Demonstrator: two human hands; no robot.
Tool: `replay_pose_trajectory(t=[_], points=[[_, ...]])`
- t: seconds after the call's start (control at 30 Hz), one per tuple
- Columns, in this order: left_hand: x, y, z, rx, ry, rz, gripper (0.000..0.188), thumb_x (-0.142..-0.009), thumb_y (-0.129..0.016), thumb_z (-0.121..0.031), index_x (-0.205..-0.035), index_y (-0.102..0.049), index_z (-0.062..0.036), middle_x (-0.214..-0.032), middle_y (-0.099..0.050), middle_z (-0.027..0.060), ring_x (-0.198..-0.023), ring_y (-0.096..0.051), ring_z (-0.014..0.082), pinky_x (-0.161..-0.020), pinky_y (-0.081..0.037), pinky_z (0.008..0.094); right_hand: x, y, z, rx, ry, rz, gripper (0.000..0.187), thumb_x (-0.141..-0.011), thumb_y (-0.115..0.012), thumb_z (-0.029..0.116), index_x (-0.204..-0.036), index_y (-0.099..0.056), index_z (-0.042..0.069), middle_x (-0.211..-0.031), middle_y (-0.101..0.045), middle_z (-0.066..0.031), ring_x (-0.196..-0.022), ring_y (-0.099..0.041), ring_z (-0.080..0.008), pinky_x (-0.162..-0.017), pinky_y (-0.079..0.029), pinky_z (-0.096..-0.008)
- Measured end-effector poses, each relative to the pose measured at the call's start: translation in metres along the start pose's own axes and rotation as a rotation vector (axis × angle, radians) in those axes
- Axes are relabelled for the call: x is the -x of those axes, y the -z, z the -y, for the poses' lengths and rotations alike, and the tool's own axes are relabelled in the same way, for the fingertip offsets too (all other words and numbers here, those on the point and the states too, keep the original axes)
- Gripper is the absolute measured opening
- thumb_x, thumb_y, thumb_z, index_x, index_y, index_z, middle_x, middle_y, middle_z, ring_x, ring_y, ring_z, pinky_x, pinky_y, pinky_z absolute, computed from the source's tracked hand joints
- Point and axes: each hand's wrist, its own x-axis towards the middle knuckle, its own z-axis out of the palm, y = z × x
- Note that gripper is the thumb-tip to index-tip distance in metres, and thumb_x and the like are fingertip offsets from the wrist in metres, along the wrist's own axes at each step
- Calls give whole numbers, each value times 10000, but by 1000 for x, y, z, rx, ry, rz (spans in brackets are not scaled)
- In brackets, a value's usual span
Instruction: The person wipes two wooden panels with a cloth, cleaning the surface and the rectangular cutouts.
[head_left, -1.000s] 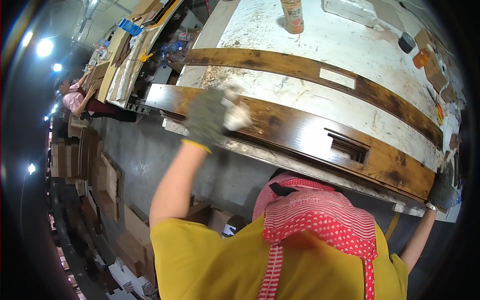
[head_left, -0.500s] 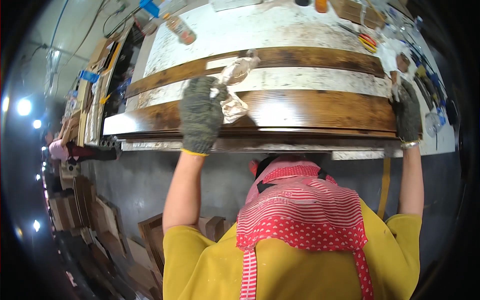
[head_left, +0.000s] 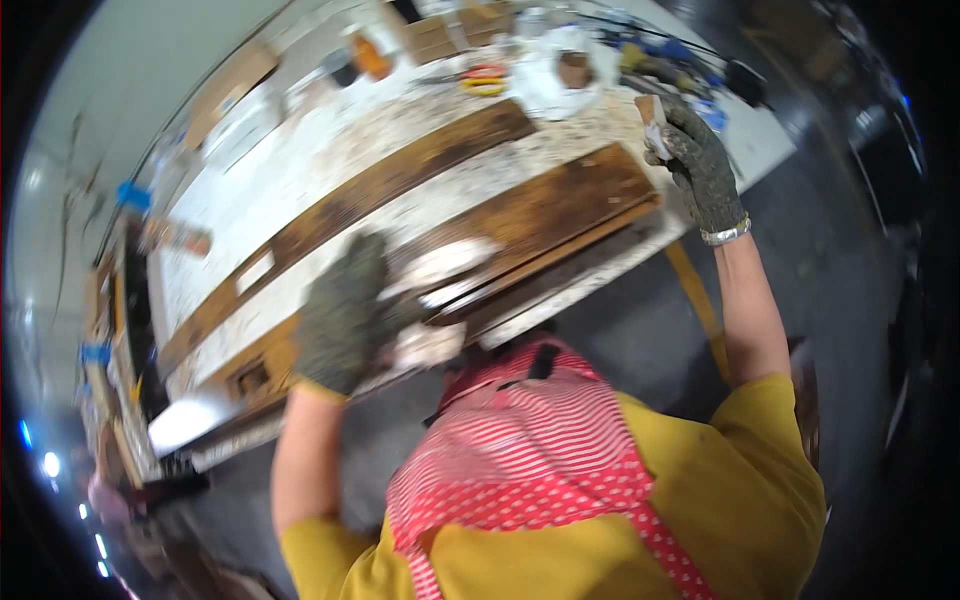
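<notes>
My left hand (head_left: 343, 315), in a dark grey-green knit glove, is over the near brown wooden board (head_left: 560, 200). Motion blurs it, but a pale crumpled rag (head_left: 430, 345) shows at its fingers, hanging by the board's front edge. My right hand (head_left: 703, 165), gloved alike, is raised beyond the board's right end. Its thumb and fingers pinch a small flat piece (head_left: 652, 120), brown at the top and whitish below, whose kind I cannot make out. A narrower brown board (head_left: 400, 180) with a rectangular cutout lies behind the near one.
The boards lie on a stained white table (head_left: 340, 150). At its back are orange-handled pliers (head_left: 484, 80), an orange bottle (head_left: 370, 57), a dark cup (head_left: 341, 68) and a white plastic bag (head_left: 550, 85). A blurred bottle (head_left: 180, 238) is at the left.
The view has turned and shifted right. My right hand has lifted off the near board's right end with the small piece. My left hand and the rag have moved toward the board's front edge.
</notes>
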Motion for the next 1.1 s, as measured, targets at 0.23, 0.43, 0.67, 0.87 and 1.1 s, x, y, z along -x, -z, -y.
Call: replay_pose_trajectory(t=[0.23, 0.43, 0.67, 0.87, 1.1], points=[[17, 6, 25, -266, 183, 496, 1001, -631, -903, -303, -1473, -417, -64, -1426, -525, 210, -1193, -585, 407, -972, -498, 475, -10, 54, 24, 952, 50, 235, 449, -927, -692, 206, -1320, -588, 14, -1222, -638, -106, -1093, -619, -226, -970, -501, -346], [10, 9, 8, -223, 194, 492, 1006, -626, -899, -201, -1490, -401, -65, -1445, -508, 205, -1279, -521, 404, -1043, -458, 467, -32, 57, 7, 987, 152, 452, 517, -938, -673, 311, -1373, -572, 51, -1393, -558, -158, -1280, -542, -304, -1085, -429, -393], [18, 2, 14, -247, 186, 483, 1020, -622, -903, -193, -1493, -394, -48, -1449, -503, 217, -1284, -516, 407, -1055, -453, 465, -29, 69, -6, 993, 201, 519, 466, -918, -683, 249, -1337, -606, 59, -1366, -580, -151, -1267, -549, -325, -1083, -435, -402], [16, 4, 11, -258, 200, 516, 1058, -650, -908, -220, -1527, -333, -87, -1484, -466, 199, -1315, -493, 386, -1071, -421, 485, 17, 69, 45, 1052, 185, 577, 381, -917, -682, 175, -1268, -637, 34, -1255, -630, -146, -1242, -581, -294, -1076, -458, -405], [14, 5, 9, -242, 185, 512, 1042, -645, -914, -226, -1510, -356, -66, -1457, -488, 214, -1294, -512, 392, -1060, -438, 483, 15, 59, 15, 797, 248, 343, 361, -938, -672, 167, -1260, -626, 10, -1274, -629, -143, -1211, -593, -296, -1051, -465, -384]])
